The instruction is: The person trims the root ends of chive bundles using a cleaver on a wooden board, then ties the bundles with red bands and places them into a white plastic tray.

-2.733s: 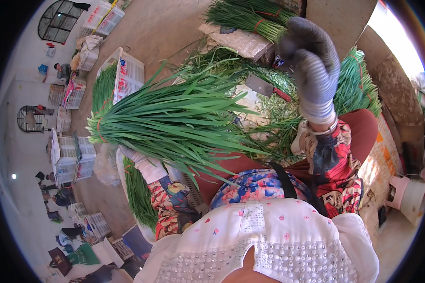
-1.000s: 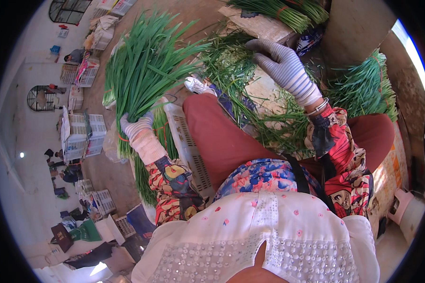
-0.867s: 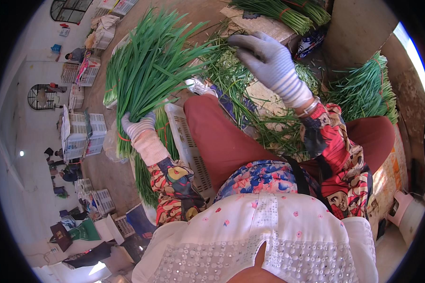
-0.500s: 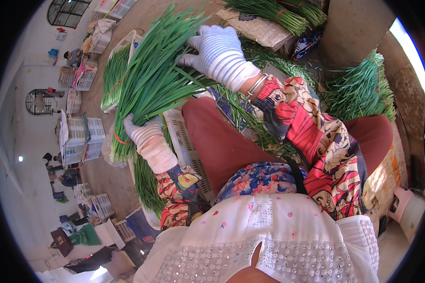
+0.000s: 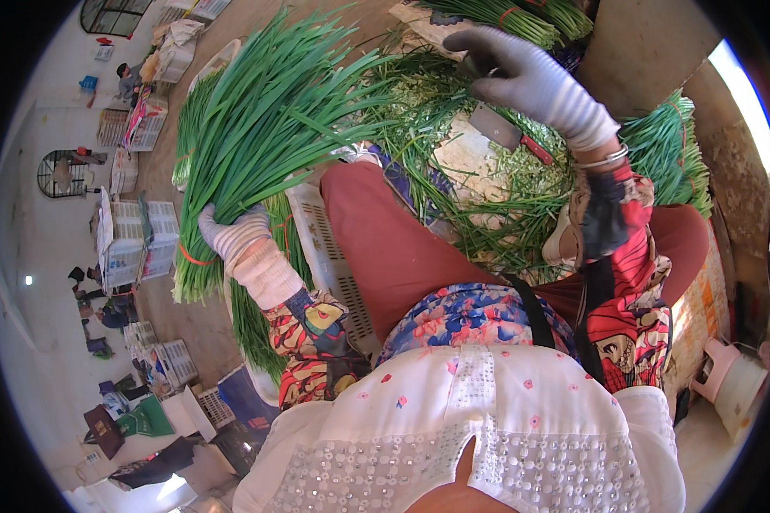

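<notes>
My left hand [image 5: 235, 235], in a striped knit glove, is closed round a large bundle of garlic chives [image 5: 274, 111]. A red band circles the bundle near its pale cut ends, and the long green leaves fan out toward the far side. Up at the right, my gloved right hand [image 5: 530, 81] is in the air with nothing in it, thumb and fingers apart. Below it a cleaver [image 5: 496, 128] with a red handle lies among chive scraps [image 5: 522, 175] on a pale board [image 5: 466, 158].
Banded chive bundles lie at the far right [image 5: 513, 21] and on the right [image 5: 672, 154]. A white plastic crate [image 5: 325, 244] stands by my left knee with chives in it. Stacked crates [image 5: 137, 239] and people working are further left. A pink stool [image 5: 719, 376] is at lower right.
My right hand has left the chive leaves and moved right, uncovering the cleaver and scraps. My left hand keeps its hold, with the bundle shifted slightly left.
</notes>
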A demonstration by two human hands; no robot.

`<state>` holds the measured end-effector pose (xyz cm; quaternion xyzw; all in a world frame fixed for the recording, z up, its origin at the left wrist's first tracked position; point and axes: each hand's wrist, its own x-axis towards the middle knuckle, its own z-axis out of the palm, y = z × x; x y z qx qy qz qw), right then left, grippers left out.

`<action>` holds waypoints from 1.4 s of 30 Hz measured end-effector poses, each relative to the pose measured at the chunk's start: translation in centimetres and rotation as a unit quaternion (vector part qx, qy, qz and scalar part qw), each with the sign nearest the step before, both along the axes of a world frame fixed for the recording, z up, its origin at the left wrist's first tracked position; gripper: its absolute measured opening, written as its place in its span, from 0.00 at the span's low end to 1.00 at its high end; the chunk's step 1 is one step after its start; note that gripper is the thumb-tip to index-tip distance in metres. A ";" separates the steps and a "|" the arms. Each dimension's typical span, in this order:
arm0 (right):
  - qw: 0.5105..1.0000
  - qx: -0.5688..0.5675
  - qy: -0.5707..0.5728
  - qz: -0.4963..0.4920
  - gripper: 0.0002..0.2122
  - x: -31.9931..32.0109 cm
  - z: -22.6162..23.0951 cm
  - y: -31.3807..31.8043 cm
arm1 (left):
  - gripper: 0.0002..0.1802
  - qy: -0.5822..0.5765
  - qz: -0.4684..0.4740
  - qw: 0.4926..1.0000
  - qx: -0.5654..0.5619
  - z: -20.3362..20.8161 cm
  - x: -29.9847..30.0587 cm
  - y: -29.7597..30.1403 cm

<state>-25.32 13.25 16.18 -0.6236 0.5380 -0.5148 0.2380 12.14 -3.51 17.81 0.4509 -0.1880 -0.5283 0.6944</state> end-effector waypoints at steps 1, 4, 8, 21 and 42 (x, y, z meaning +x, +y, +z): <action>1.000 -0.001 0.019 -0.015 0.17 0.6 -0.1 0.1 | 0.28 0.000 -0.002 1.000 0.000 -0.1 0.1 -0.1; 0.998 -0.054 -0.013 -0.026 0.13 5.3 0.0 -1.6 | 0.28 -0.013 -0.010 1.000 -0.019 0.5 1.0 0.1; 0.952 -0.153 0.204 -0.172 0.12 7.1 0.9 -4.6 | 0.28 -0.008 -0.013 1.000 -0.016 0.4 -1.0 0.8; 0.976 -0.108 0.187 0.009 0.09 14.3 -0.2 0.5 | 0.27 -0.015 0.022 0.997 -0.079 3.5 -2.0 3.3; 0.907 0.226 0.350 -0.063 0.18 4.1 -7.6 0.7 | 0.23 -0.031 0.122 0.988 -0.091 4.0 0.0 2.4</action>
